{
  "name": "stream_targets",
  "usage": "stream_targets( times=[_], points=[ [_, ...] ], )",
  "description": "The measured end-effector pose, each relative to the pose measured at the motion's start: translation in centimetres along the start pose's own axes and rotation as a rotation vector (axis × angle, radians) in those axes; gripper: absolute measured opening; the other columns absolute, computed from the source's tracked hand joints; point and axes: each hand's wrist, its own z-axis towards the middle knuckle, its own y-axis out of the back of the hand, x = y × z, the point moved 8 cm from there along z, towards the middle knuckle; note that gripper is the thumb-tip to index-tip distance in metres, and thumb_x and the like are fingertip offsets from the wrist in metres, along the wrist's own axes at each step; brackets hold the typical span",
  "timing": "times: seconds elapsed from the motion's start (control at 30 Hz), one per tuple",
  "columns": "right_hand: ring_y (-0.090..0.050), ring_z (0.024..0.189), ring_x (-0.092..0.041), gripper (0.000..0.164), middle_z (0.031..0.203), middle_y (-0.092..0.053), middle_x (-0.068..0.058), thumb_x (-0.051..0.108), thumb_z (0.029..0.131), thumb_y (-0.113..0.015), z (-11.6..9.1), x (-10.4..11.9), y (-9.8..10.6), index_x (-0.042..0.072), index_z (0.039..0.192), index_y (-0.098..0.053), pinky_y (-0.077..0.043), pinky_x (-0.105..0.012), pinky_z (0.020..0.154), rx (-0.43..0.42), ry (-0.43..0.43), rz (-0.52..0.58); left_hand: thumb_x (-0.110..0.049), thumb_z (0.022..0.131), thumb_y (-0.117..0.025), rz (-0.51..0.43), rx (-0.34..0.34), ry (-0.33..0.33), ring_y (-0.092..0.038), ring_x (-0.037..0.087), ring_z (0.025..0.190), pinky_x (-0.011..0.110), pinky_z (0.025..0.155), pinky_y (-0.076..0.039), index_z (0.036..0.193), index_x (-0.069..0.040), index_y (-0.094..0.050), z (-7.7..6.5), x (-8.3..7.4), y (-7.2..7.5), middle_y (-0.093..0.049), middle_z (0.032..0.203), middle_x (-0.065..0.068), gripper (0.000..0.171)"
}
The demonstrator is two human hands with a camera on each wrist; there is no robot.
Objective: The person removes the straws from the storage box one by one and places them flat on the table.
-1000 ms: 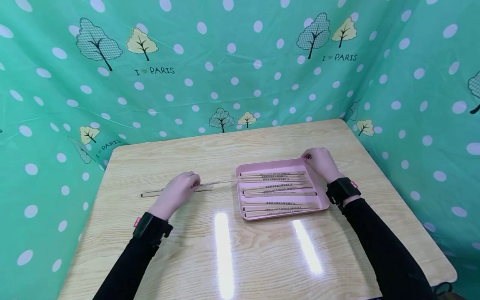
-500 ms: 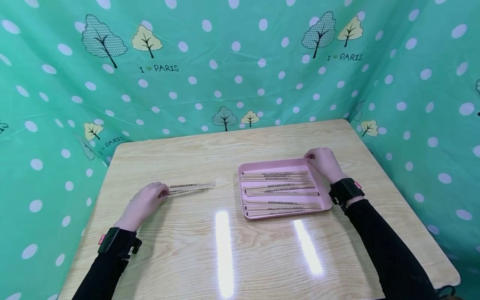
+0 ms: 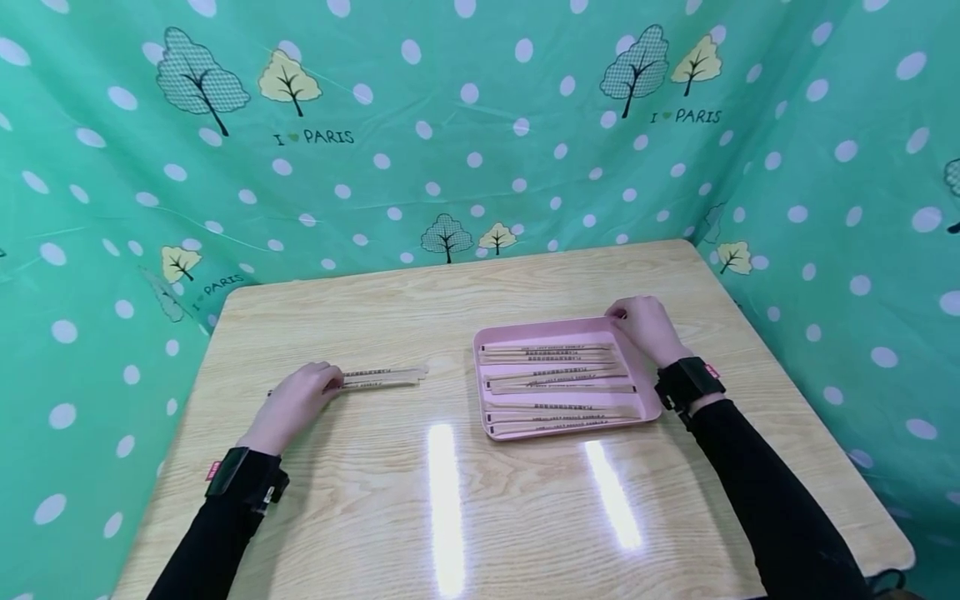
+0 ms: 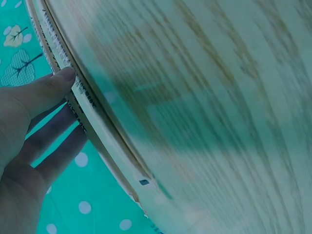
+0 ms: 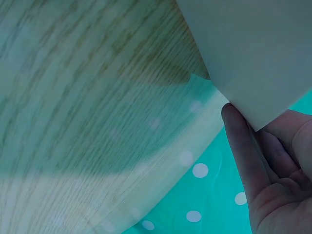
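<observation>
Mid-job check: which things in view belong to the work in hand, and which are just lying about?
Part of the work:
Pink tray, its far right corner held by the right hand
Paper-wrapped sticks in the tray
Loose paper-wrapped sticks at the left hand

Just around it:
Wooden table
Dotted cloth
Dark cord, near right table corner

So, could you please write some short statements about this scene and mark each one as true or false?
1. The left grip holds slim packets outside the pink tray. True.
2. The pink tray is empty. False: several wrapped packets lie in it.
3. Both grips are at the slim packets. False: the right grip is at the pink tray's far right corner, holding it.
4. The green curtain behind the table has pale dots. True.
</observation>
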Motion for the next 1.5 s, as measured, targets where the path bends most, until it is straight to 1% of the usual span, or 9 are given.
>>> stream_targets(
  times=[0.17, 0.27, 0.5, 0.67, 0.83, 1.0, 1.3, 1.5],
  points=[
    [-0.069, 0.106, -0.043, 0.019, 0.110, -0.074, -0.026, -0.001, 0.098, -0.060, 0.0, -0.1, -0.1, -0.005, 0.110, -0.074, -0.055, -0.053, 0.091, 0.011, -0.010, -0.002, -0.001, 0.090, -0.074, 0.006, 0.016, 0.008, -0.066, 0.024, 0.085, 0.042, 0.076, -0.055, 0.096, -0.005, -0.072, 0.2, 0.0, -0.5, -0.070, 0.089, 0.007, 0.008],
    [-0.069, 0.106, -0.042, 0.020, 0.111, -0.073, -0.025, 0.000, 0.098, -0.060, 0.0, -0.2, -0.1, -0.005, 0.111, -0.074, -0.055, -0.052, 0.091, 0.014, -0.024, 0.005, -0.001, 0.089, -0.074, 0.003, 0.012, 0.007, -0.066, 0.025, 0.085, 0.043, 0.076, -0.056, 0.096, -0.005, -0.072, 0.3, -0.1, -0.6, -0.070, 0.089, 0.007, 0.008],
    [-0.069, 0.105, -0.042, 0.019, 0.110, -0.073, -0.026, -0.001, 0.097, -0.061, 0.1, -0.3, -0.2, -0.005, 0.110, -0.074, -0.055, -0.052, 0.090, 0.009, -0.017, -0.004, -0.001, 0.089, -0.074, 0.005, 0.006, 0.016, -0.067, 0.025, 0.086, 0.042, 0.076, -0.056, 0.096, -0.006, -0.071, 0.5, -0.1, -1.1, -0.070, 0.090, 0.007, 0.009],
    [-0.069, 0.105, -0.042, 0.019, 0.110, -0.074, -0.026, -0.001, 0.098, -0.061, 0.1, -0.3, -0.1, -0.005, 0.110, -0.074, -0.055, -0.052, 0.091, 0.006, -0.023, 0.001, -0.002, 0.090, -0.074, 0.000, 0.014, 0.028, -0.067, 0.025, 0.086, 0.043, 0.077, -0.056, 0.096, -0.006, -0.071, 0.6, -0.1, -1.1, -0.070, 0.089, 0.007, 0.008],
    [-0.069, 0.105, -0.043, 0.019, 0.109, -0.074, -0.026, -0.002, 0.097, -0.061, 0.2, -0.3, 0.1, -0.005, 0.109, -0.074, -0.055, -0.053, 0.092, -0.003, -0.018, 0.002, -0.001, 0.090, -0.073, -0.004, 0.009, 0.030, -0.068, 0.026, 0.085, 0.044, 0.077, -0.056, 0.097, -0.004, -0.071, 0.6, -0.3, -0.9, -0.070, 0.089, 0.009, 0.008],
    [-0.068, 0.106, -0.043, 0.019, 0.110, -0.073, -0.026, -0.001, 0.097, -0.061, 0.2, -0.3, -0.1, -0.005, 0.110, -0.074, -0.054, -0.053, 0.092, 0.004, -0.024, 0.009, 0.000, 0.090, -0.073, -0.004, 0.001, 0.032, -0.067, 0.026, 0.084, 0.043, 0.075, -0.056, 0.096, -0.004, -0.070, 0.4, -0.4, -0.7, -0.070, 0.088, 0.009, 0.008],
    [-0.069, 0.105, -0.042, 0.018, 0.110, -0.073, -0.026, -0.002, 0.097, -0.061, 0.2, -0.5, -0.2, -0.005, 0.109, -0.074, -0.055, -0.052, 0.091, 0.006, -0.036, 0.011, 0.001, 0.090, -0.073, -0.019, -0.005, 0.030, -0.068, 0.027, 0.085, 0.044, 0.076, -0.056, 0.096, -0.004, -0.070, 0.6, -0.3, -0.9, -0.070, 0.089, 0.010, 0.009],
    [-0.069, 0.104, -0.041, 0.017, 0.109, -0.074, -0.024, 0.000, 0.098, -0.061, 0.3, -0.6, -0.2, -0.004, 0.108, -0.075, -0.055, -0.051, 0.090, -0.004, -0.023, 0.000, 0.002, 0.090, -0.072, -0.021, 0.000, 0.043, -0.068, 0.027, 0.085, 0.044, 0.076, -0.056, 0.096, -0.004, -0.070, 0.8, -0.3, -1.0, -0.070, 0.090, 0.010, 0.009]
  ],
)
